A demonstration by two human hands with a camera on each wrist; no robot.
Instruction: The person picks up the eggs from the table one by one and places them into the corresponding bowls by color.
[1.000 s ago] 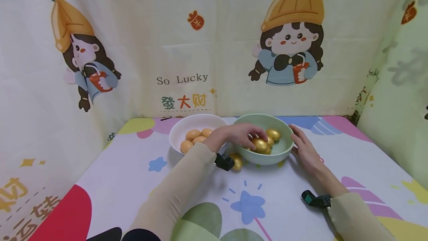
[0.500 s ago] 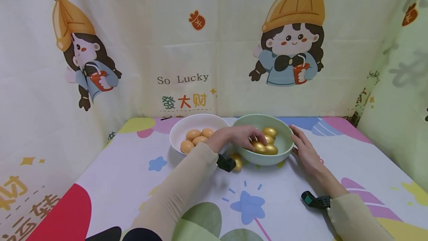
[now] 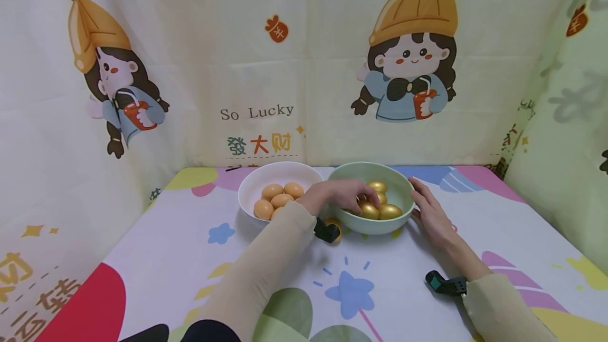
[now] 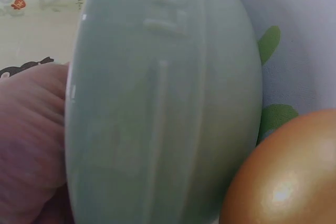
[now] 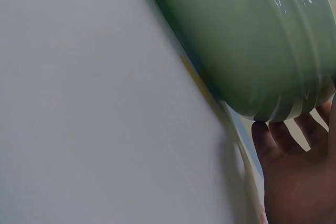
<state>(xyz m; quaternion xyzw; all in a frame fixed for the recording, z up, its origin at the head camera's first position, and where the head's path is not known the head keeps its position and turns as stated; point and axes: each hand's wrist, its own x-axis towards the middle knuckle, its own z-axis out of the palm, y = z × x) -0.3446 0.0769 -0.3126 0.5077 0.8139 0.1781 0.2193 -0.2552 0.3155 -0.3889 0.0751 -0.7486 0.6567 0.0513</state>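
The left hand (image 3: 349,194) reaches over the near left rim into a green bowl (image 3: 404,210), its fingers bent down among several golden eggs (image 3: 390,211). Its fingertips are partly hidden by the eggs, and I cannot tell whether they grip one. The right hand (image 3: 432,220) rests against the bowl's right outer side, its extended fingertips (image 5: 261,129) touching the wall in the right wrist view. On the table, just outside the green bowl, lies another golden egg (image 4: 289,177), mostly behind the left wrist camera in the head view.
A white bowl (image 3: 249,194) with several brown eggs (image 3: 272,192) stands left of the green bowl, partly covered by the left forearm. Both bowls sit near the far edge of the patterned table (image 3: 394,278), with a printed curtain (image 3: 332,136) behind.
The golden eggs have shifted in the green bowl: one now lies lower at the right front, and the pile is flatter. The left hand stays among them; the right hand keeps its place.
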